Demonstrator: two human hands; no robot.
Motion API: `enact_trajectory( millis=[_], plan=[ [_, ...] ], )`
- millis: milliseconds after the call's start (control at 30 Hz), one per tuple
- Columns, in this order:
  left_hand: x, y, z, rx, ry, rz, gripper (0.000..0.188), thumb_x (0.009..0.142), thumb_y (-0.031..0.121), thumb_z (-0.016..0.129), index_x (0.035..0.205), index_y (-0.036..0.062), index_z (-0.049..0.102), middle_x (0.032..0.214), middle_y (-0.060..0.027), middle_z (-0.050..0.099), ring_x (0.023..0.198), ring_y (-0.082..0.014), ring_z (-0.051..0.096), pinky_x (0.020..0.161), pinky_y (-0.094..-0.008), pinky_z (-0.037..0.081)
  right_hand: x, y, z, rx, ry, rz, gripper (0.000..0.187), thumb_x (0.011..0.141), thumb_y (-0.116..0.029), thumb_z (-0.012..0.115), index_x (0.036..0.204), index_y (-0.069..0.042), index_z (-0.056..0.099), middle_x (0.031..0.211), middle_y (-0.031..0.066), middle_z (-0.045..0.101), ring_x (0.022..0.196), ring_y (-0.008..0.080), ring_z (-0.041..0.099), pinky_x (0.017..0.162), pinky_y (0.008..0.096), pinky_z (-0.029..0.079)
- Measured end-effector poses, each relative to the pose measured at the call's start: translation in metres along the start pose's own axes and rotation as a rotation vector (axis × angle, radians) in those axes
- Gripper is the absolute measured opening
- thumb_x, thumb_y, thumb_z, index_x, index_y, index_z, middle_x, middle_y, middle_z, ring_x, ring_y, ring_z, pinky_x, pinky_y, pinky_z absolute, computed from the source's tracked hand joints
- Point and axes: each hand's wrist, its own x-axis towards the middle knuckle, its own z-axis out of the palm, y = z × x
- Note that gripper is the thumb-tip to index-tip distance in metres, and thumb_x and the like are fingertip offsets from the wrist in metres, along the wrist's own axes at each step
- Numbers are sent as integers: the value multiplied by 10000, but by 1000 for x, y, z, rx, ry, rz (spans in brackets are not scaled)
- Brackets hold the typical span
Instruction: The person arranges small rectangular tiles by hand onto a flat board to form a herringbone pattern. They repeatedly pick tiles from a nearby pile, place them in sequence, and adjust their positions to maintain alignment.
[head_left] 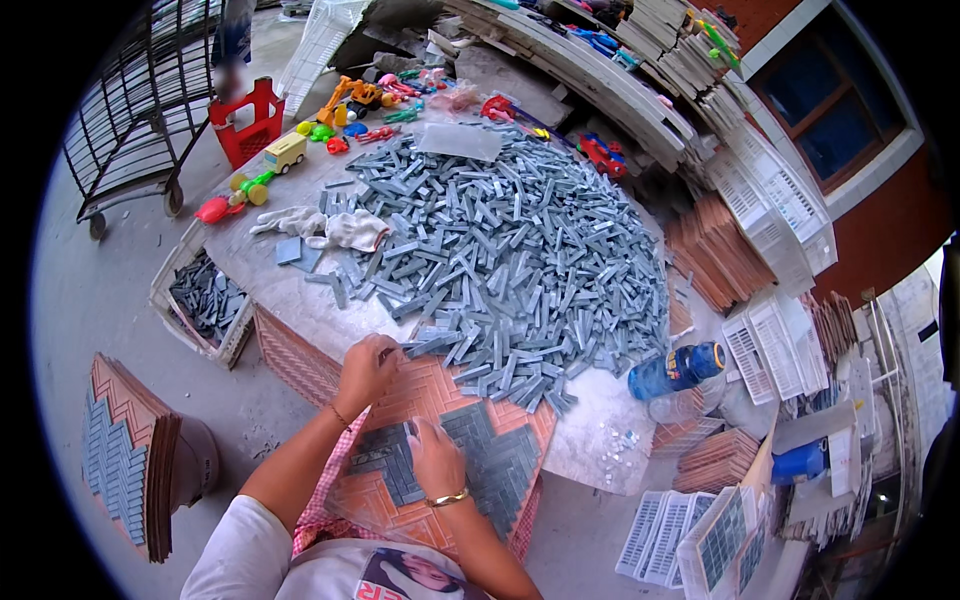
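Note:
A terracotta-coloured tray with a herringbone pattern of slots (415, 385) lies in front of me, partly filled with grey tile strips (490, 440). My left hand (368, 368) is at its upper left, beside the loose pile. Its fingers are curled together near some strips; what they hold, if anything, is hidden. My right hand (437, 460) is low over the middle of the tray, between two grey filled areas. Its fingers are closed, with a small dark strip end showing at the fingertips. A big heap of loose grey strips (510, 240) covers the table beyond.
White gloves (325, 228) and plastic toys (285, 153) lie left of the heap. A blue bottle (675, 372) stands tilted in view at the right. A crate of dark pieces (240, 345) and a tray stack (130, 450) are at the left. White baskets (770, 345) stand right.

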Motion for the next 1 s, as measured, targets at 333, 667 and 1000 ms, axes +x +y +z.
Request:
enact_trajectory(
  millis=[333, 667, 1000],
  plan=[
    [-17, -6, -4, 30, 33, 37, 109, 754, 98, 603, 768, -9, 622, 634, -130, 591, 569, -234, 601, 544, -318, 460, 11, -17, -8, 16, -107, 179, 339, 751, -118, 640, 1065, -117, 512, 899, 122, 589, 843, 330, 592, 676, 434, 484],
    [-10, -1, -7, 50, 38, 44, 113, 739, 89, 596, 782, -12, 621, 723, -166, 597, 633, -286, 600, 594, -346, 464, 26, 3, -7, 116, -162, 115, 266, 723, -120, 680, 973, -110, 589, 870, 101, 594, 798, 294, 594, 674, 393, 479],
    [4, 0, -8, 76, 72, 139, 110, 741, 74, 598, 799, -17, 619, 756, -175, 598, 674, -308, 593, 621, -361, 463, 33, 6, -10, 147, -217, 136, 228, 703, -127, 700, 904, -90, 600, 756, 92, 597, 723, 278, 589, 617, 385, 468]
  ],
)
